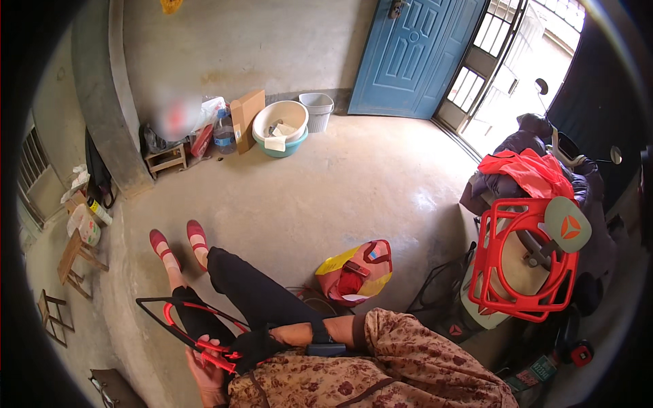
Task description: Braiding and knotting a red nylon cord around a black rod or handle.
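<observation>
My left hand point(206, 378) is closed around the red part of a red-and-black frame point(178, 304), whose thin black loop reaches out over my legs. What kind of thing it is I cannot make out. From the right, my forearm crosses my lap, with a dark band at the wrist. My right hand point(287, 333) lies against a bunched black piece point(257, 351) beside the frame's red parts; its fingers are hidden. Just beyond my right forearm, on the floor, stands an open red-and-yellow bag point(355, 273) with red items inside.
A scooter point(544, 146) at the right carries a red jacket and a red plastic frame point(525, 260). Along the back wall are a cream basin point(280, 117) on a teal one, a grey bin point(316, 112) and a water jug point(224, 132). Wooden stools point(76, 264) stand left; a blue door point(415, 61) is open.
</observation>
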A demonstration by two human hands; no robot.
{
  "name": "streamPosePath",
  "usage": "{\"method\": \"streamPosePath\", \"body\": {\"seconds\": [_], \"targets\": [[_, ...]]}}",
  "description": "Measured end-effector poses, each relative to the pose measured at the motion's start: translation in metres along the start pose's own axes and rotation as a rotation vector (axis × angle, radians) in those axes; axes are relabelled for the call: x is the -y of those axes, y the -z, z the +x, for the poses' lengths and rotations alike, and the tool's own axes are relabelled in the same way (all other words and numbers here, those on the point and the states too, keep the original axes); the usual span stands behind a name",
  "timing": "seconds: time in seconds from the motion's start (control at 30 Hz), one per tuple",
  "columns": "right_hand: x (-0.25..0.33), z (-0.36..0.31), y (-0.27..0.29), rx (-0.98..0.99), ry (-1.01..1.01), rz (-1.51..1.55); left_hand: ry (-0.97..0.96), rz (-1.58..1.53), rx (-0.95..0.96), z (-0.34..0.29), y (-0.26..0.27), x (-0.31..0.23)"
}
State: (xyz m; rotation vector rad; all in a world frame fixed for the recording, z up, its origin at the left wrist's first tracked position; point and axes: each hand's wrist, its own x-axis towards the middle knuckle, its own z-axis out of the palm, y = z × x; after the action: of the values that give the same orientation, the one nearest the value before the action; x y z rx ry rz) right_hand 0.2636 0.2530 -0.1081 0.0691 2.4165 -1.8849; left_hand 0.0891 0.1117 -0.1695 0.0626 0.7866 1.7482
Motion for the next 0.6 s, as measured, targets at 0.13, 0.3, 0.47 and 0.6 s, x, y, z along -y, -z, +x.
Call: {"method": "streamPosePath", "body": {"seconds": [0.13, 0.3, 0.47, 0.6], "targets": [[-0.0047, 0.0022, -0.0006, -0.031, 0.085, -0.11, 0.0, -0.015, 0.031, -0.001, -0.005, -0.0002], [-0.0059, 0.0026, -0.002, -0.031, 0.08, -0.047, -0.015, 0.009, -0.032, -0.0013, -0.0101, 0.0003], [-0.001, 0.0005, -0.0012, -0.048, 0.084, 0.015, -0.033, 0.028, -0.062, -0.0011, -0.0078, 0.0006], [-0.0005, 0.0026, -0.0002, 0.001, 0.003, 0.001, -0.023, 0.019, -0.024, -0.0004, -0.0024, -0.0006]]}}
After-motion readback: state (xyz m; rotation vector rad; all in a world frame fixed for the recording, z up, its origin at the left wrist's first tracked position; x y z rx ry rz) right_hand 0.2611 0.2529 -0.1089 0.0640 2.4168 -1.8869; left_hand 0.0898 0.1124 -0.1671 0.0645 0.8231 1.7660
